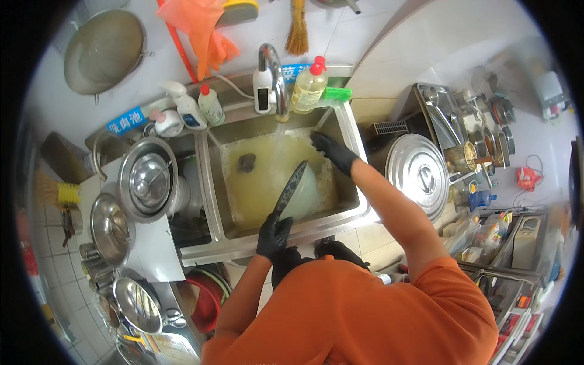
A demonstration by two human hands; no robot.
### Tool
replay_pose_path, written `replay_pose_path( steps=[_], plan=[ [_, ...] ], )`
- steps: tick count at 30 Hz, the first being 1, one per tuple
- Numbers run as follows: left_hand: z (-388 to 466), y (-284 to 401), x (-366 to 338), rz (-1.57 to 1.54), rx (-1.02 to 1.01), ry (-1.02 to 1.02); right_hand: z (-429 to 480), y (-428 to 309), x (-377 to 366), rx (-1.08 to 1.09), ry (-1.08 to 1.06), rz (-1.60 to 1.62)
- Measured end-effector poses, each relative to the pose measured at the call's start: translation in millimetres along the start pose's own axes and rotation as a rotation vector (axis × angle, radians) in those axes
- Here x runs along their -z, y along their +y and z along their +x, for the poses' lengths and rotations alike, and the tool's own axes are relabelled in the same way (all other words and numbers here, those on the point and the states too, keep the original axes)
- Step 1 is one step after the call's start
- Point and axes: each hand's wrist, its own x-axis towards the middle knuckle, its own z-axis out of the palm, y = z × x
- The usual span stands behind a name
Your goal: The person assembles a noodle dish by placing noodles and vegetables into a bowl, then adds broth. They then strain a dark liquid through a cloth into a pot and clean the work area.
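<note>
My left hand [274,233], in a black glove, grips the near end of a thin tilted piece of ware, perhaps a plate. It shows a dark speckled side [291,186] and a pale side [303,196]. Its lower part is in or close to the cloudy yellowish water of a steel sink [219,200]. Over the right side of the basin, my right hand [335,151], also gloved in black, reaches out with fingers extended and nothing visible in it. A dark scouring pad or similar clump [246,163] lies in the water at the left. Water runs from the curved faucet [272,59].
Soap bottles [310,89] and a green sponge [337,94] line the sink's back ledge. Steel bowls [148,180] stand to the left, by a second basin [194,210]. A large lidded pot [417,178] stands on the right. Orange rubber gloves [200,32] hang behind.
</note>
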Motion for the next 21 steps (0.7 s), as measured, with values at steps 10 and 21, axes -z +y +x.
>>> replay_pose_path(
  steps=[10, 21],
  plan=[
    [-20.5, 36.2, 33.9, -0.47, 0.403, 0.153, 165.4, -14.6, -18.8, -0.332, -0.178, 0.683],
    [-24.9, 1.7, 59.4, -0.858, 0.184, 0.294, -25.1, -1.7, 2.6, -0.075, 0.132, 0.77]
  ],
)
